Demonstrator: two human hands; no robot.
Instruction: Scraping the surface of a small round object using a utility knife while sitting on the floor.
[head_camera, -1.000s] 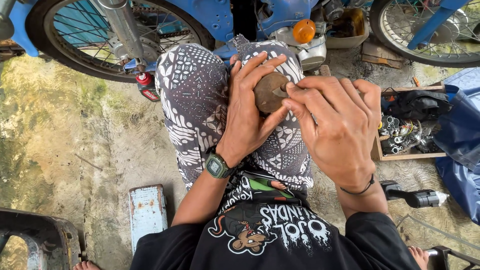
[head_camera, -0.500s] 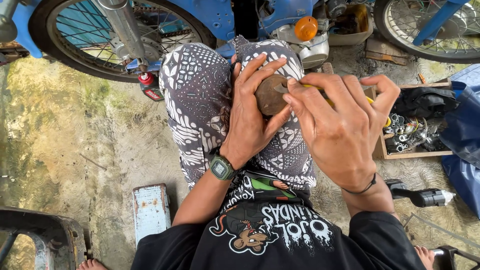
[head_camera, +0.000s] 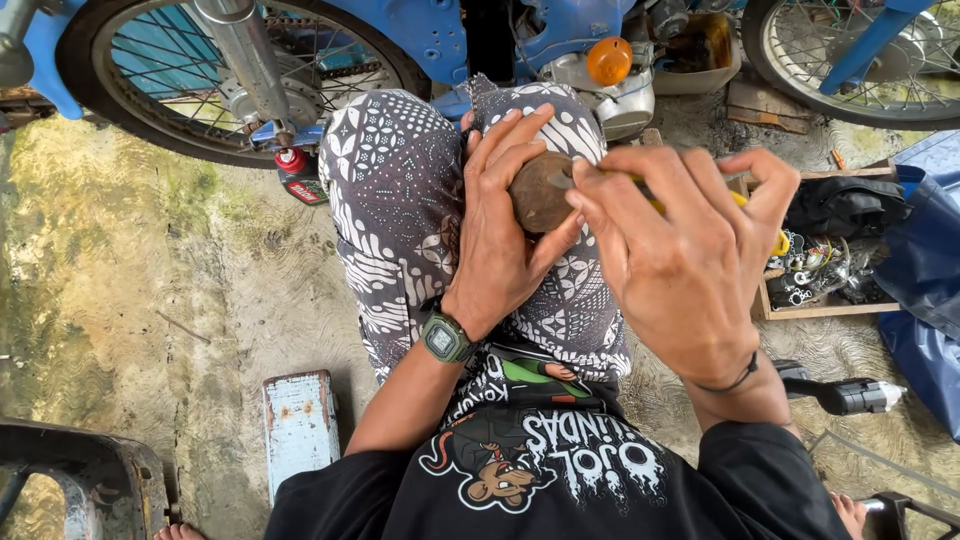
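Hands over patterned trousers (head_camera: 400, 190), seated. Left hand (head_camera: 505, 225) wraps a rusty brown round part (head_camera: 538, 192), fingers curled over its top, thumb beneath; firm hold. Right hand (head_camera: 680, 260) is closed around a yellow-handled tool (head_camera: 745, 203), tip touching the part's right edge. Part sits above the knees. Left of the trousers: small blue-grey stool (head_camera: 298, 425). Right: wooden tray of small metal parts (head_camera: 815, 285). Beyond the knees: blue motorcycle (head_camera: 440, 35), orange indicator (head_camera: 610, 60), spoked wheel (head_camera: 190, 90).
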